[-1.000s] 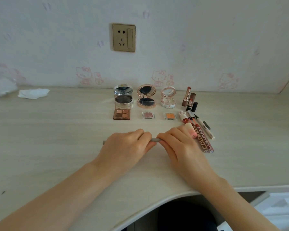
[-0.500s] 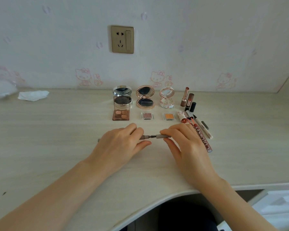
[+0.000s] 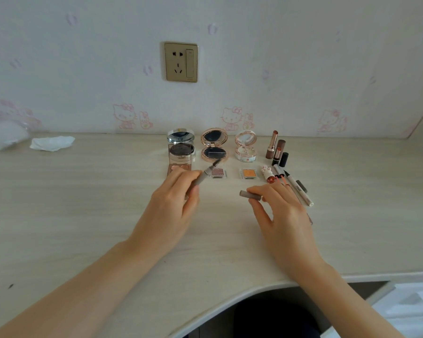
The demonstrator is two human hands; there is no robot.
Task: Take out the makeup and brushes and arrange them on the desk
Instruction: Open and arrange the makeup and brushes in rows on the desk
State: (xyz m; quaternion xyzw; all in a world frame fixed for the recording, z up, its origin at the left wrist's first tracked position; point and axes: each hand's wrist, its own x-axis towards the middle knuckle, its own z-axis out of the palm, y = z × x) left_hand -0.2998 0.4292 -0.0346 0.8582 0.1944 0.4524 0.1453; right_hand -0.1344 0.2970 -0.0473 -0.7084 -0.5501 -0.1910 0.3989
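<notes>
Cylindrical grey cap [image 3: 250, 194] now apart from bristly spoolie pencil [image 3: 204, 176], one per hand.

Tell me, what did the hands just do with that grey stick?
The hands pulled the grey brow pencil apart. The left hand lifted the grey pencil body, its spiral brush tip now bare and pointing up toward the wall. The right hand drew the grey cap off rightward and pinches it. The open compacts, small eyeshadow pans and lipsticks stayed in their rows.

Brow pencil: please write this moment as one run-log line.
left hand: holds brow pencil, brush end bare | right hand: pinches cap | both above desk
</notes>
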